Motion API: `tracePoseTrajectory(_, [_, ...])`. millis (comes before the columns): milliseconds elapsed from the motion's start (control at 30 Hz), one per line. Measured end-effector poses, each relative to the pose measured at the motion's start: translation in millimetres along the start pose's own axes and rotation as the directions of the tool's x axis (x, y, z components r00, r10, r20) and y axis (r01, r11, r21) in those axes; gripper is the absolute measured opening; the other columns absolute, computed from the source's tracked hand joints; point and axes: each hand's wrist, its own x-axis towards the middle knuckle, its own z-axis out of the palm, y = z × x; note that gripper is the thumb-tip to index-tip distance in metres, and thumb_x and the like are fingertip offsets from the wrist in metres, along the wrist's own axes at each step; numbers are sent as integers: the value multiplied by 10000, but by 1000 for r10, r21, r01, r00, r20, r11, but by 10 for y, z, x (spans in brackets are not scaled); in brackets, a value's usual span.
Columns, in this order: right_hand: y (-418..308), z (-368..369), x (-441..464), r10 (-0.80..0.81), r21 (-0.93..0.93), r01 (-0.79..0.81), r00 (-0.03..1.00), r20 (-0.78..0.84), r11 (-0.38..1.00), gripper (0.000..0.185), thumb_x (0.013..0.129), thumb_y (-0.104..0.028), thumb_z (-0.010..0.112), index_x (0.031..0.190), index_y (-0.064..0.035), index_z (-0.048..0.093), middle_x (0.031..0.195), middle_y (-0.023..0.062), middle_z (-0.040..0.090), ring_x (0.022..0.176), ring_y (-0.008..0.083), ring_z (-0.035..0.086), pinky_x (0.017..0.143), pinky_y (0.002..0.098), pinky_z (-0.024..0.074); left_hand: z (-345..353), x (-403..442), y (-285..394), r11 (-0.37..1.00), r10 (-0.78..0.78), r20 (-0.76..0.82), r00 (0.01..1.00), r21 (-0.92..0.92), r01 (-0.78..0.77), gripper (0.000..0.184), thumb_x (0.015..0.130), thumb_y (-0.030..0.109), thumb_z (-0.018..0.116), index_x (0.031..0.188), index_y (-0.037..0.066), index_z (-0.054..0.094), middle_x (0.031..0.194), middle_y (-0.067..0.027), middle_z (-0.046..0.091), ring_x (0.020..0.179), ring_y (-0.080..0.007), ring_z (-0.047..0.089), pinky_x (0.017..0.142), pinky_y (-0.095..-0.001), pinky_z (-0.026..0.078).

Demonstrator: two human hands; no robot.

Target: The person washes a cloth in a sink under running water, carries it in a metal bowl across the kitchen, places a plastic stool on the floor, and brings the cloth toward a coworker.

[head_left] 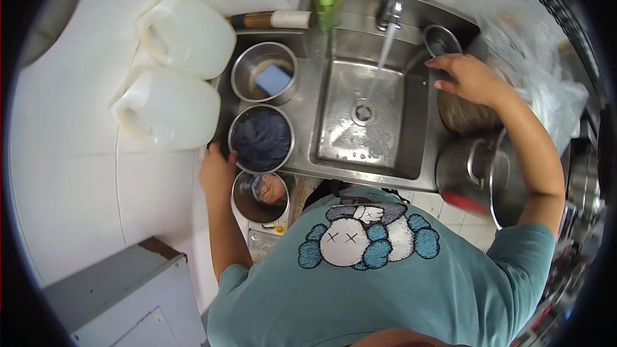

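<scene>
Steel sink [350, 87], running tap [391, 14], left hand [219, 168] at metal bowl [292, 135], grip unclear, right hand [468, 77] loosely spread near round container [441, 39]

Round metal bowl of dark cloth at the left, small metal vessel at the far right.
The bowl [292, 138], silvery with a pale rim, sits upright left of the sink [411, 148]; crumpled dark-blue cloth [260, 136] fills most of it, lying below the rim, and the left hand [219, 166] has its fingers at the bowl's near-left edge. The small metal vessel [442, 38], round and dark inside, lies beyond the sink's far-right corner, its mouth facing up; the right hand [464, 77] is just beside it, though whether they touch is hard to tell.
</scene>
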Motion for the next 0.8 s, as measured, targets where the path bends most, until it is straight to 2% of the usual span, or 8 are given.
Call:
tracePoseTrajectory(67, [-119,-178,-607,-23,-49,14,985,-173,999,347,848,-162,655,1171,-49,599,1106,146,648,1033,307,611,874,391,474,-405,47,348,957,112,9,994,-270,-106,289,864,250,649,1095,82,608,938,-102,660,815,-267,650,703,-382,500])
tracePoseTrajectory(200, [-56,-303,-1840,673,283,-614,625,-395,737,226,907,-242,574,1035,-64,630,872,149,668,794,301,638,718,372,487,-646,-6,1497,699,423,-16,906,-631,-338,223,861,204,658,1048,86,638,954,-83,646,812,-224,638,674,-350,493])
tracePoseTrajectory(267, [173,-156,-2510,787,275,-831,276,-551,484,269,917,-295,521,1009,-62,619,848,189,653,811,369,631,724,421,482,-528,-112,2086,353,779,7,627,-831,-429,263,850,195,683,1088,88,651,980,-77,642,852,-176,631,696,-309,498])
tracePoseTrajectory(400, [932,727,-3690,863,379,-917,-90,-497,122,379,918,-361,485,1005,-27,641,914,220,664,884,382,644,771,465,474,-142,-736,3292,-1,984,-24,177,-991,-130,480,897,182,651,1338,57,507,1066,-77,625,940,-163,592,821,-277,476])
tracePoseTrajectory(500, [1496,1455,-4128,968,643,-751,-18,-252,153,493,941,-417,489,1081,34,632,990,197,684,882,299,666,809,434,494,-111,-1212,3924,89,975,87,205,-996,-1,496,935,271,610,1335,24,453,1041,-71,621,938,-159,595,836,-285,482])
tracePoseTrajectory(567, [1389,1691,-4013,944,956,29,168,285,-293,563,966,-439,477,1172,73,589,1079,169,670,885,230,662,815,383,527,-164,-1343,4138,151,965,222,137,-904,400,319,958,326,562,1132,69,492,996,-49,605,919,-142,589,833,-318,494])
tracePoseTrajectory(667, [1087,1604,-3830,952,947,190,218,216,-258,548,982,-421,466,1254,47,547,1113,145,662,895,232,672,793,354,555,-152,-1428,4185,153,939,319,126,-719,678,245,973,340,533,1006,99,506,921,-23,577,894,-142,593,809,-342,509])
tracePoseTrajectory(800, [736,1469,-3782,913,913,139,202,353,-384,520,987,-417,450,1225,30,572,1109,154,660,880,251,682,739,354,579,-147,-1253,4101,164,927,317,198,-820,548,252,975,336,527,1008,87,527,848,-8,582,844,-143,617,737,-310,534])
